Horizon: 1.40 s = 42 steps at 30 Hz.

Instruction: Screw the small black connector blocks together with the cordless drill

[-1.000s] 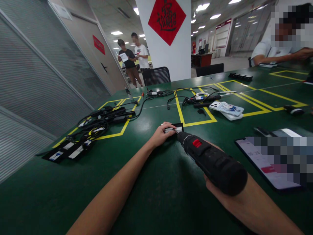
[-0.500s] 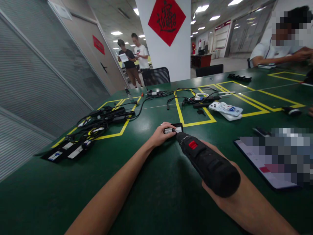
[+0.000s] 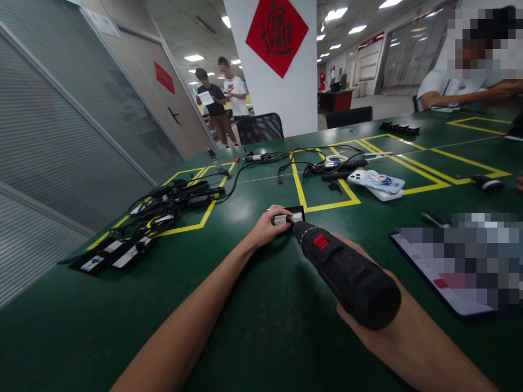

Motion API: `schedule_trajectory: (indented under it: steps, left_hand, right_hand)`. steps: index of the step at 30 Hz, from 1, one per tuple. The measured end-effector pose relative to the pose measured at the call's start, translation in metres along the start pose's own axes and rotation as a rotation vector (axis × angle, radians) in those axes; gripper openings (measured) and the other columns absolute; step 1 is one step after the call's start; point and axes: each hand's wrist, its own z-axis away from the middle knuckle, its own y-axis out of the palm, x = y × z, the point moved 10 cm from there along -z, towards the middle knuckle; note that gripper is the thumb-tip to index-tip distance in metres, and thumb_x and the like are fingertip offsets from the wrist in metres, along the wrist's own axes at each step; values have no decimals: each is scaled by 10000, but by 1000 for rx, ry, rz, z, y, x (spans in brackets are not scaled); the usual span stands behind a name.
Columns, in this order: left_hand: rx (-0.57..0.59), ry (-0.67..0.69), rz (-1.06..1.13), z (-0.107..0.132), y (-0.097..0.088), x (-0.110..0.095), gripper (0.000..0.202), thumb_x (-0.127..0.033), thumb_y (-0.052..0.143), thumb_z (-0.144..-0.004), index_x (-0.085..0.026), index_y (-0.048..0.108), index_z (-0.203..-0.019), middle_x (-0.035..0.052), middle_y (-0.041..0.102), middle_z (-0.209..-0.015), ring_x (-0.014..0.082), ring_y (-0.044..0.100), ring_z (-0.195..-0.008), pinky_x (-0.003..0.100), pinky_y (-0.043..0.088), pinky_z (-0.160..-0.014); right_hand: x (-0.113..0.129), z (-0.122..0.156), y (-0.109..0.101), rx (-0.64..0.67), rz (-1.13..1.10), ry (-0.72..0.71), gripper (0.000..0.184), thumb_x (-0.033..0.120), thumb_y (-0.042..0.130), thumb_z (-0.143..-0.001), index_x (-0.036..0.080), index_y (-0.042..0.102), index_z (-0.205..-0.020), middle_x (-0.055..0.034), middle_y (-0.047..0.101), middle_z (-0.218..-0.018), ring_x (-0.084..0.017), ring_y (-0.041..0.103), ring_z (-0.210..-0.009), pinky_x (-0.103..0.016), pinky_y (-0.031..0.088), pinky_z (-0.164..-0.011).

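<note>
My right hand [image 3: 359, 283] is wrapped round a black cordless drill [image 3: 343, 267] with a red switch on top. The drill's chuck points away from me, toward a small black part with a silvery-white face [image 3: 298, 216] on the table. My left hand [image 3: 269, 224] grips that part from the left, thumb and fingers closed on it close to the drill's tip. Whether the bit touches the part is hard to see, since the chuck and my thumb cover the spot.
Tangled black cables [image 3: 180, 196] and flat black pieces [image 3: 122, 253] lie on the left of the green table. Yellow tape [image 3: 330, 207] marks out rectangles. Phones [image 3: 379, 185] and a tablet [image 3: 433, 277] lie to the right. One person [image 3: 453, 90] sits across; two people stand behind.
Almost nothing differs. The whole view has shifted very slightly, and both hands keep their hold on the drill and the black part.
</note>
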Motion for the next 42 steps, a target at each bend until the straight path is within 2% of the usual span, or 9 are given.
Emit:
schedule_trajectory:
  steps: [5, 9, 16, 23, 27, 31, 33, 38, 42]
  left_hand:
    - [7, -4, -7, 0, -1, -1, 269, -264, 594, -745, -201, 637, -1003, 73, 530, -1143, 225, 471, -1138, 376, 352, -1021]
    - [0, 1, 2, 0, -2, 0, 258, -286, 588, -760, -201, 636, -999, 72, 535, -1138, 227, 465, -1143, 385, 349, -1022]
    - [5, -15, 4, -2, 0, 3, 253, -287, 586, -762, -206, 637, -997, 71, 536, -1132, 228, 450, -1164, 396, 332, -1038]
    - [12, -6, 5, -2, -1, 3, 252, -280, 584, -766, -211, 633, -1003, 66, 528, -1131, 218, 468, -1134, 379, 328, -1038]
    - [11, -6, -10, -2, -2, 2, 270, -289, 578, -769, -205, 630, -1020, 65, 547, -1080, 214, 506, -1061, 376, 369, -990]
    - [16, -3, -24, -1, -2, -1, 281, -280, 578, -769, -206, 624, -1036, 59, 560, -1054, 208, 525, -1015, 367, 387, -962]
    - [15, -15, -26, -1, -2, 0, 301, -281, 581, -768, -207, 613, -1058, 60, 560, -1068, 209, 525, -1015, 364, 391, -955]
    - [14, -20, -3, -1, -2, 2, 299, -298, 591, -759, -204, 621, -1042, 63, 558, -1090, 213, 519, -1033, 361, 395, -951]
    - [1, -17, 15, -2, -2, 5, 278, -289, 601, -753, -202, 631, -1015, 60, 562, -1072, 211, 521, -1025, 354, 400, -936]
  right_hand:
    - [-3, -3, 1, -3, -3, -23, 737, 83, 536, -735, 360, 303, -1376, 18, 520, -1333, -204, 507, -1201, -384, 418, -1003]
    - [-4, -1, -5, -70, 27, -47, 684, 112, 538, -759, 351, 319, -1361, 15, 538, -1314, -212, 515, -1196, -377, 421, -1004]
    - [10, -5, -14, -62, 70, -63, 649, 154, 534, -779, 364, 306, -1349, 27, 537, -1322, -205, 554, -1156, -343, 463, -972]
    - [1, -2, -12, -119, 112, -55, 602, 185, 527, -807, 337, 320, -1351, -14, 522, -1339, -227, 525, -1188, -345, 477, -953]
    - [9, -3, -14, -96, 137, -81, 599, 190, 532, -809, 347, 302, -1339, 4, 582, -1255, -199, 589, -1110, -297, 492, -934]
    - [12, -3, -17, -103, 135, -90, 627, 173, 525, -806, 370, 270, -1343, 30, 554, -1290, -181, 560, -1147, -277, 481, -944]
    - [10, -3, -16, -97, 124, -73, 645, 162, 530, -797, 379, 271, -1347, 39, 555, -1292, -183, 563, -1143, -284, 477, -949]
    - [6, -5, -16, -76, 89, -14, 605, 185, 534, -785, 347, 331, -1331, 24, 585, -1261, -205, 651, -990, -348, 484, -944]
    - [10, -6, -16, -63, 77, -30, 567, 188, 515, -806, 352, 330, -1317, 50, 556, -1292, -177, 596, -1088, -308, 461, -969]
